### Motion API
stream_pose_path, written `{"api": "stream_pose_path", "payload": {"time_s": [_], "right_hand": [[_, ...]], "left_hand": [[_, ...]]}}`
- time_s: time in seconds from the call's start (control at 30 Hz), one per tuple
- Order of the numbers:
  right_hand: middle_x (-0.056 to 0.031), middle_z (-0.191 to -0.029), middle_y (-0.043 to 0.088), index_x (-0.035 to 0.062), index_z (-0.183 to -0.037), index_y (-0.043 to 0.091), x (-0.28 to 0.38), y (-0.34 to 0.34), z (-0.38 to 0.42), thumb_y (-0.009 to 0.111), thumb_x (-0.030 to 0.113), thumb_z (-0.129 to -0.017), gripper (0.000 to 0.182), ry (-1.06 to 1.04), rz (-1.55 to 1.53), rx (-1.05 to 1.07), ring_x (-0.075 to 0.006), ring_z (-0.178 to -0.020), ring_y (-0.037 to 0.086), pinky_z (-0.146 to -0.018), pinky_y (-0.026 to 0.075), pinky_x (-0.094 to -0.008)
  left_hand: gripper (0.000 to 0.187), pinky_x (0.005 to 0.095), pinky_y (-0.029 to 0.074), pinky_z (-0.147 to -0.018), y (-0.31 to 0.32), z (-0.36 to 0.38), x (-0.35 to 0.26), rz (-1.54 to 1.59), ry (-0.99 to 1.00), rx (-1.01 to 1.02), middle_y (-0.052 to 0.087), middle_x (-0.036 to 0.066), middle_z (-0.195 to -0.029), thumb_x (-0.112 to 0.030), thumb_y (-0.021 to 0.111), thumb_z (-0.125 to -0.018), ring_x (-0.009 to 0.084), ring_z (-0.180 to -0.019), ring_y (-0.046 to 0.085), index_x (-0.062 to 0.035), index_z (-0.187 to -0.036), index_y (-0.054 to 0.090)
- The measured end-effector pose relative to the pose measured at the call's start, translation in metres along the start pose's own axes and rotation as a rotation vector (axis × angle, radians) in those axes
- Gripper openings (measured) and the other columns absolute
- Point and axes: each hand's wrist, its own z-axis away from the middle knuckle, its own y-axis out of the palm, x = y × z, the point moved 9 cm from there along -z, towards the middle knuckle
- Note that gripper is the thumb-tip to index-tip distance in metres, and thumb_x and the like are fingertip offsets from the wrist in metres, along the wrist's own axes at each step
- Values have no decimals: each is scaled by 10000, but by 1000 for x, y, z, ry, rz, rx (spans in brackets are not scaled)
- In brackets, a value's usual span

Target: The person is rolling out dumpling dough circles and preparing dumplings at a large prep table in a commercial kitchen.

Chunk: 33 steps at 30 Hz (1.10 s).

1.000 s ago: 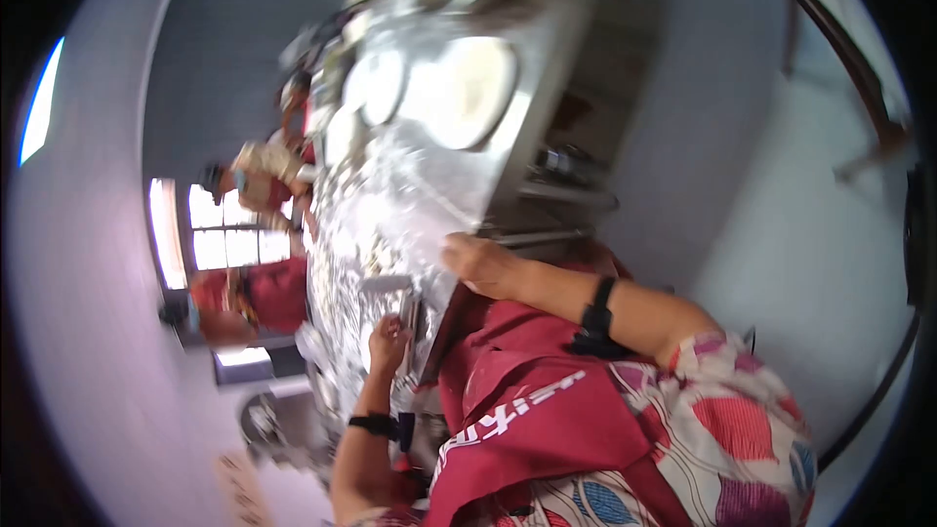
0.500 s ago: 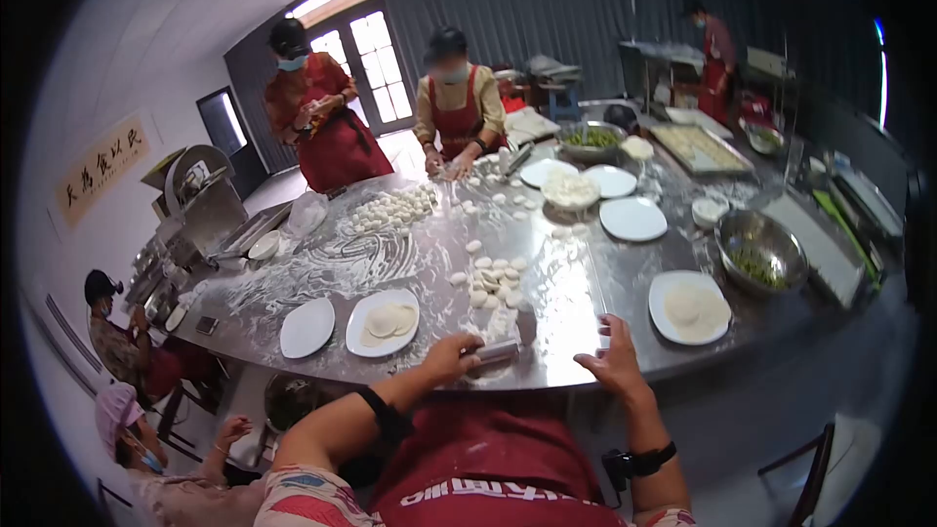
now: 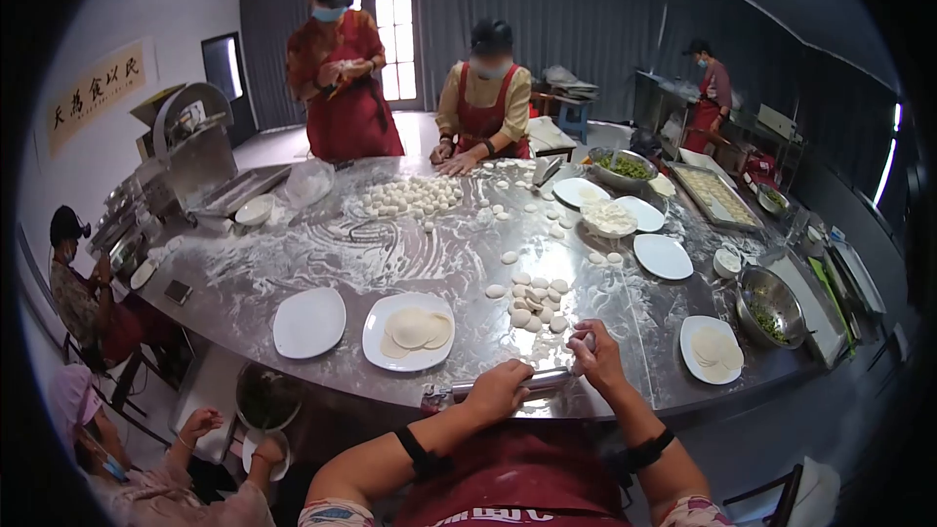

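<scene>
My left hand is closed around a metal rolling pin near the table's front edge. My right hand is closed at the pin's right end; whether it grips the pin or a piece of dough is too small to tell. Just beyond my hands lies a cluster of small flattened dough pieces. To the left, a white plate holds round thin wrappers. Another plate with wrappers is to the right.
Across the floured metal table, one person works dough beside a pile of dough balls; another person stands. A bare white plate is left, a steel bowl of greens right. Someone in a pink cap is lower left.
The view has shifted, with the table scene appearing further right. My right hand has moved in toward my left hand and closed at the rolling pin's end.
</scene>
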Motion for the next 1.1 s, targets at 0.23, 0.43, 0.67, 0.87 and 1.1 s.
{"api": "stream_pose_path", "payload": {"time_s": [0.23,0.43,0.67,0.87,1.1], "right_hand": [[-59,-577,528,32,-869,478,-9,-1,0,549,56,-844,79,-139,-55,-179,-119,-504,568,-460,444,-256],[-30,-556,484,49,-859,473,-16,-2,5,568,37,-836,98,-140,-138,-249,-96,-433,508,-411,393,-249],[-81,-682,491,54,-840,478,-38,-4,6,592,2,-775,141,-199,-33,-303,-122,-470,456,-439,378,-268],[-53,-654,490,55,-834,480,-37,-2,7,592,20,-794,124,-189,-87,-283,-97,-454,472,-426,373,-254],[-7,-543,462,54,-871,435,-29,-1,6,545,18,-864,116,-272,-7,-257,-67,-429,475,-373,373,-223]], "left_hand": [[208,354,471,-771,-23,-10,53,215,-306,1,611,134,-937,-55,608,-766,281,-865,590,-35,-973,614],[151,383,489,-727,-77,-79,98,-43,-311,15,648,170,-873,-83,603,-747,295,-829,629,-10,-873,644],[629,419,482,-813,-21,-118,98,-330,-608,292,626,199,-1040,-574,623,-709,329,-989,603,-11,-988,649],[555,414,489,-805,9,-119,122,-314,-666,233,640,165,-1022,-445,720,-667,313,-976,612,-8,-999,638],[660,398,490,-814,-2,-122,119,-146,-749,127,621,182,-1036,-389,755,-619,306,-984,608,11,-1089,520]]}}
